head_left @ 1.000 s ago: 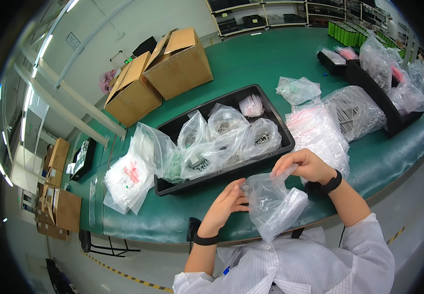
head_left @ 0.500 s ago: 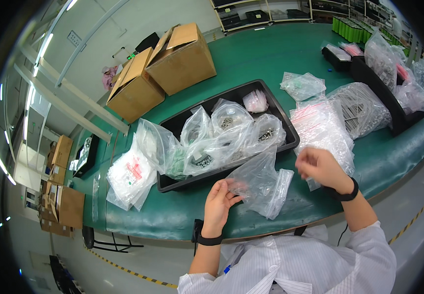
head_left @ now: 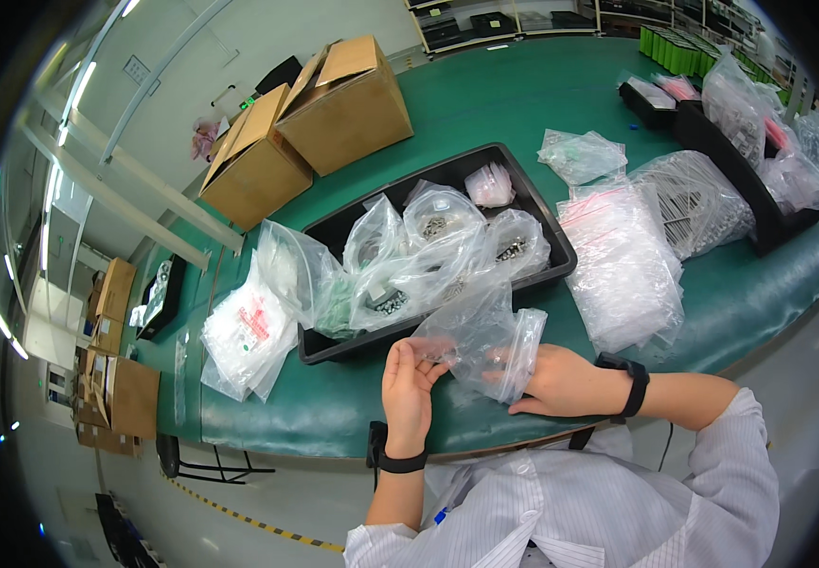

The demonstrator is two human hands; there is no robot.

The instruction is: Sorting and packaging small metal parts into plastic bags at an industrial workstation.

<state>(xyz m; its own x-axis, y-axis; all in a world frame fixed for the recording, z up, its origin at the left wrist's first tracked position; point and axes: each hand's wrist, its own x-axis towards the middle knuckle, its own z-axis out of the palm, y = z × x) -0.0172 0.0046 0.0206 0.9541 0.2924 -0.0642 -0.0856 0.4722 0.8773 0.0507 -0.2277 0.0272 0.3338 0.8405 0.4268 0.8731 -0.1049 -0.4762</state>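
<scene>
A clear plastic bag (head_left: 471,327) hangs in front of the black tray (head_left: 561,272), its folded mouth toward the right. My left hand (head_left: 409,383) is closed on the bag's left side, fingertips showing through the film. At the mouth end is my right hand (head_left: 561,381), its fingers partly covered by the film and its thumb apart below; whether they are inside or behind the bag I cannot tell. Standing in the tray are several open clear bags of small metal parts (head_left: 436,225), a green-tinted bag (head_left: 336,308) and a pinkish bag (head_left: 490,186).
White printed bags (head_left: 244,327) lie left of the tray. To its right are a stack of flat clear bags (head_left: 623,284) and a bag of metal rods (head_left: 694,204). A black bin (head_left: 774,222) stands farther right. Cardboard boxes (head_left: 348,104) sit at the back left.
My right hand has moved left and down from beside the stack of bags to the clear bag's mouth. My left hand has shifted slightly left, still holding the bag.
</scene>
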